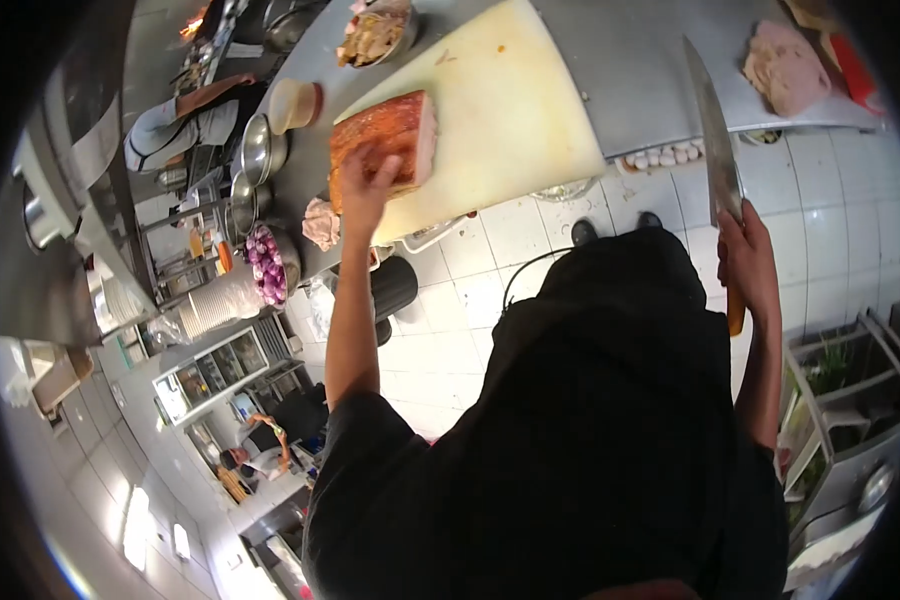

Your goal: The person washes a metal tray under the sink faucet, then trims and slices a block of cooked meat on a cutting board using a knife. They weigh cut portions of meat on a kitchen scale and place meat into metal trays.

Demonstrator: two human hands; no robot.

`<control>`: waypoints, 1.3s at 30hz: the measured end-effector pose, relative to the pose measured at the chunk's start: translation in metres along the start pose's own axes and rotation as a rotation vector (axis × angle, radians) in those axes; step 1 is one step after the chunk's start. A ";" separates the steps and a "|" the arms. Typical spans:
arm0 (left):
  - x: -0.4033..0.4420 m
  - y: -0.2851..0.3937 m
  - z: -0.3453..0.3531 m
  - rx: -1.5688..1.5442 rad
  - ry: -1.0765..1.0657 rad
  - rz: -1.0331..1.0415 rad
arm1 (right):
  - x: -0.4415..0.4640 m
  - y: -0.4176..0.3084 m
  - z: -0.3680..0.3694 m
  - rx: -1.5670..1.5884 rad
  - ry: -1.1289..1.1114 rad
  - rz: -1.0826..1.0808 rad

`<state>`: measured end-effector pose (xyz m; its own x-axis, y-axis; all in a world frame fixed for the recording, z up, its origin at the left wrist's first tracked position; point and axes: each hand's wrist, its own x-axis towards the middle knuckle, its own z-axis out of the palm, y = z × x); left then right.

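My left hand [368,188] rests on a slab of pork belly [380,130], its thumb apart from its fingers. The slab has a reddish-brown roasted top and a pale cut side. Beneath it is a large cream-coloured cutting board [515,125]. My right hand [747,250] is closed around the wooden handle of a long knife [715,130]. The blade points up and away from me, off to the right of the board. A pale piece of meat [321,223] lies by the board's left corner, close to my left wrist.
A bowl of meat pieces [375,35] stands behind the board. Metal bowls [260,150] and a bowl of purple onions [267,262] line the left side. More pale meat [785,68] lies at the far right of the steel counter [630,60]. Other people work at the left.
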<state>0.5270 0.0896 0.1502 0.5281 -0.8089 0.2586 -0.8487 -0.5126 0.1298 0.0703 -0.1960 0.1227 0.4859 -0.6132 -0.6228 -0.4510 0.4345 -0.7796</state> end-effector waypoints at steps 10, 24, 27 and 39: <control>-0.003 -0.075 -0.017 -0.816 -0.027 -1.024 | -0.002 -0.013 -0.022 -0.151 -0.033 -0.002; -0.046 0.051 0.025 -0.983 0.094 -0.923 | 0.005 -0.045 0.021 -0.225 -0.199 -0.012; -0.061 0.115 0.031 -1.029 0.147 -0.888 | 0.003 -0.048 0.031 -0.246 -0.229 -0.030; -0.082 0.121 0.023 -0.737 0.284 -0.822 | -0.018 -0.037 0.032 -0.324 -0.236 -0.022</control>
<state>0.3819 0.0872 0.1231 0.9861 -0.1637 0.0302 -0.1075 -0.4877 0.8664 0.1023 -0.1801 0.1603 0.6398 -0.4356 -0.6332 -0.6329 0.1688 -0.7556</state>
